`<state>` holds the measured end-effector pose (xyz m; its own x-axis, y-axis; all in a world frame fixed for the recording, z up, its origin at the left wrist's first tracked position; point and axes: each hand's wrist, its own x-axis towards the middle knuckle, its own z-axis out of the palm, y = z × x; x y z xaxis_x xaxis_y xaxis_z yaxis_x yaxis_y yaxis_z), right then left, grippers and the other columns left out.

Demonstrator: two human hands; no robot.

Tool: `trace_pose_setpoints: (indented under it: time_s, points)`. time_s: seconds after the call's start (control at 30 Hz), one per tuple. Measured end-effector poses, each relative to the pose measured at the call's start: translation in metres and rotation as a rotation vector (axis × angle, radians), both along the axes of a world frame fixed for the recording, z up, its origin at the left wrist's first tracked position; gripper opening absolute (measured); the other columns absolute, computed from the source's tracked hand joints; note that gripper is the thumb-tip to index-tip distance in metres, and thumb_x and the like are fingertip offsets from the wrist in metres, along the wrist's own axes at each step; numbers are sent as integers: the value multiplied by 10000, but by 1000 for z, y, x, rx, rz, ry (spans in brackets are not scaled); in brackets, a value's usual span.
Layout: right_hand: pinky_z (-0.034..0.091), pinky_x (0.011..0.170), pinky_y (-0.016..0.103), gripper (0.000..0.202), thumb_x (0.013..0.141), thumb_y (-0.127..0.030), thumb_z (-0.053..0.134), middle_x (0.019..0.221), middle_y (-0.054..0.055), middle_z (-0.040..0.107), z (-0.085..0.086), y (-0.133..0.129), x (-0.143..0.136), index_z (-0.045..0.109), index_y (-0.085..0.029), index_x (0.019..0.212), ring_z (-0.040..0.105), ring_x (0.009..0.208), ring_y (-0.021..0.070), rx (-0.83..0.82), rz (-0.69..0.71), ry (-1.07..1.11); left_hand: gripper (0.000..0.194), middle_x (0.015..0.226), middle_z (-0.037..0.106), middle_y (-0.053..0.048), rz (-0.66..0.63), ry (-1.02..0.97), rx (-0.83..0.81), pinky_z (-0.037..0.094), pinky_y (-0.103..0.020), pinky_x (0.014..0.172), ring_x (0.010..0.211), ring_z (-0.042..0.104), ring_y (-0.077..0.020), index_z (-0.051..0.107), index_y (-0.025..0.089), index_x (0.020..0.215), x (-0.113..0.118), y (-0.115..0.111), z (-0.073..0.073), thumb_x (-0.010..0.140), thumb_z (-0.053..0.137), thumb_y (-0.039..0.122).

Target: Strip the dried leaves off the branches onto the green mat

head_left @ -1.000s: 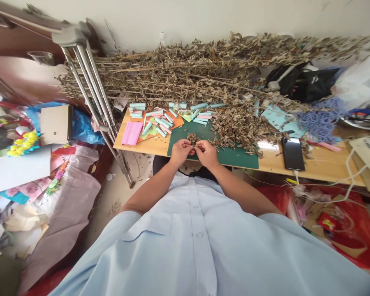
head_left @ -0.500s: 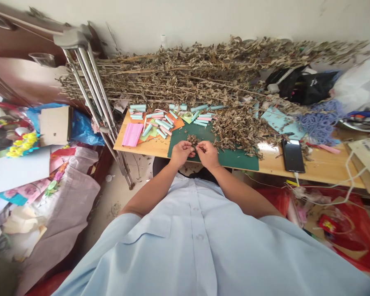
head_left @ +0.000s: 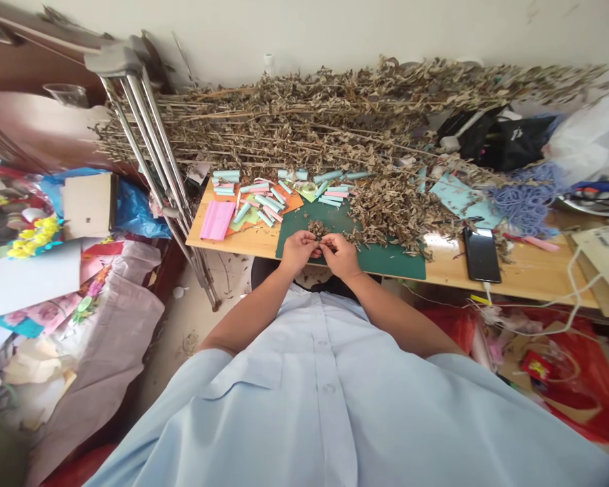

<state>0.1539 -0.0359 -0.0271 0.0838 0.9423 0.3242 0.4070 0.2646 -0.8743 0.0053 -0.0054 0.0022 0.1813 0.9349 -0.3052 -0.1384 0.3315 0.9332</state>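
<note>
Over the near edge of a green cutting mat point(head_left: 329, 214), my left hand point(head_left: 298, 252) and my right hand point(head_left: 341, 256) come together with their fingertips pinched. Crumbled dried leaves point(head_left: 317, 227) show just beyond the fingers, and a bit of the same leaf seems to be between them. What exactly each hand holds is small and partly hidden by the fingers. To the right of my hands a heap of dried leaves point(head_left: 393, 213) spreads over the mat.
Long dried plant stalks point(head_left: 284, 122) lie along the wall. Rolled paper tubes point(head_left: 268, 203) and a pink paper stack point(head_left: 217, 220) lie left. A phone point(head_left: 482, 256) with a cable and blue yarn point(head_left: 525, 196) lie right. Metal crutches point(head_left: 149, 128) lean at the table's left end.
My right hand has shifted slightly left, its fingertips closer to those of my left hand. My left hand stays in place. The view has moved very little.
</note>
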Motion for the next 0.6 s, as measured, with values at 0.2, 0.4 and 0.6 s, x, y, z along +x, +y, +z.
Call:
trace_pose_setpoints:
  time_s: [0.2,0.4,0.6]
  points:
    - [610,803,395,161,902,-348,614,940,54,738,2,-1,0,635,-245,1024,720,811,212,-32,-8,-8,234,692,662,8,29,23,2,567,-238,553,554,657,-115,595,145,931,1,-1,1,757,750,164]
    - [596,773,371,152,881,-346,615,904,45,734,7,-2,0,636,-238,986,704,774,198,-55,-20,-13,250,694,658,13,16,21,4,546,-233,547,534,639,-106,593,148,946,0,-3,5,747,743,159]
    - [573,720,352,124,844,-314,632,831,34,713,9,0,1,621,-225,930,681,733,189,-111,6,125,294,714,654,22,-12,-16,26,527,-226,541,529,624,-95,598,149,979,-1,-2,5,720,738,155]
